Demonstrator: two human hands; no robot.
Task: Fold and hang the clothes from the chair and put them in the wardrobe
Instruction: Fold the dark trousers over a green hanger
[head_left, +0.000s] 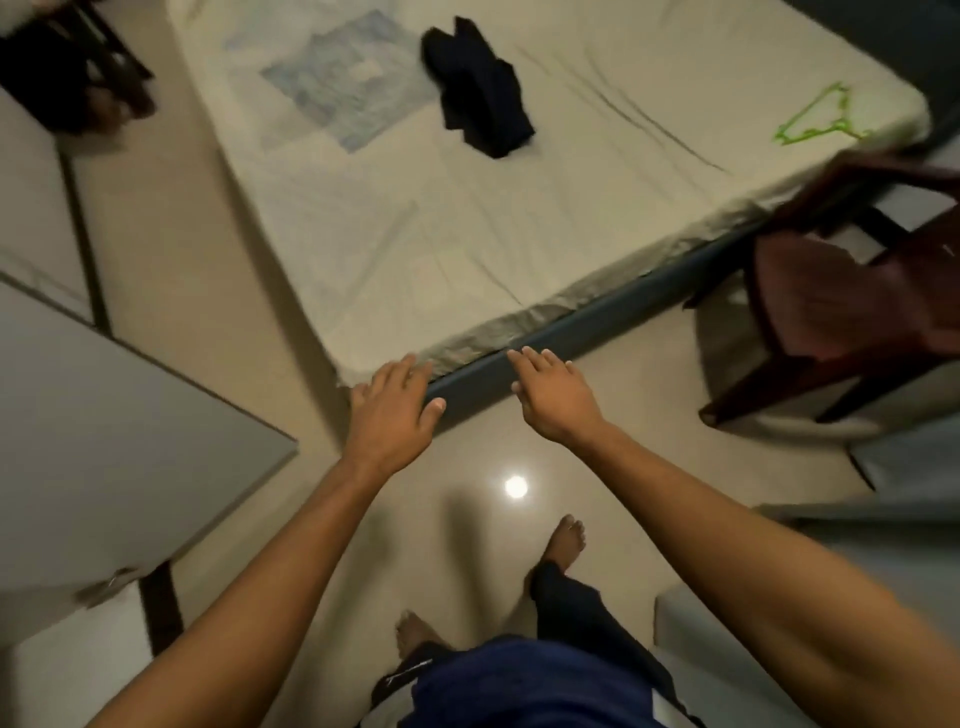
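Both arms reach forward, palms down, over the floor (249, 322) at the near corner of the bed (415, 249). Left hand (392, 402): fingers straight, loosely together, thumb out, holding nothing. Right hand (550, 389): fingers straight and close together, holding nothing. Dark garment (478, 85) lies crumpled on the bed sheet, well apart from both hands. Green hanger (818, 117) lies near the bed's far right edge. Brown chair (852, 296) stands right of the bed.

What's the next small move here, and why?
Probably step to the bed and reach for the dark garment: both the left hand and right hand are open and empty, the garment lies unfolded, and a green hanger waits nearby.
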